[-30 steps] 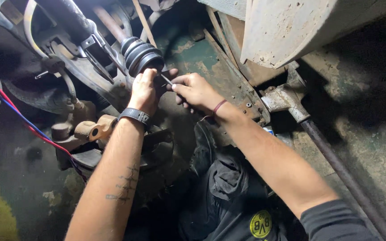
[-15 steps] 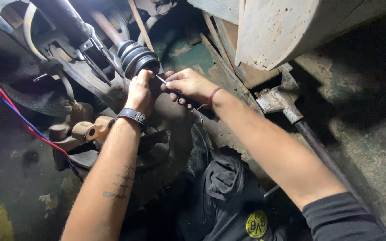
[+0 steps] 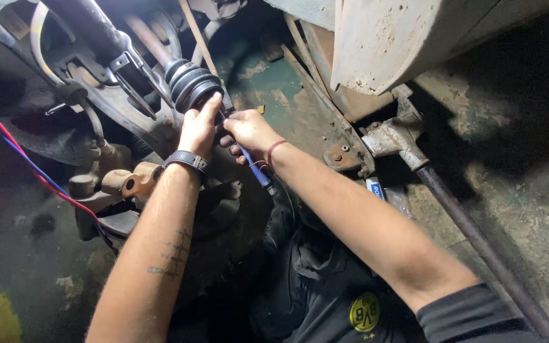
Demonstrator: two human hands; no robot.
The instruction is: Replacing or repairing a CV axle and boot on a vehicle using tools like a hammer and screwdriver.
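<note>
Two hands up at the ribbed rubber boot (image 3: 192,86): left hand (image 3: 198,130) w/ fingers pressed against its end, right hand (image 3: 249,130) just beside it, clenched round a blue-handled tool (image 3: 255,168) angled toward the boot.

We are wearing a dark strap watch (image 3: 187,159) on our left wrist, a thin red cord bracelet (image 3: 272,151) on the right, line tattoos (image 3: 171,254) along the left forearm, and a black sleeve (image 3: 478,314) lower right.

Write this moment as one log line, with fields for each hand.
left hand: on black ribbed rubber boot | right hand: grips blue-handled tool, tip near boot | view: under vehicle
</note>
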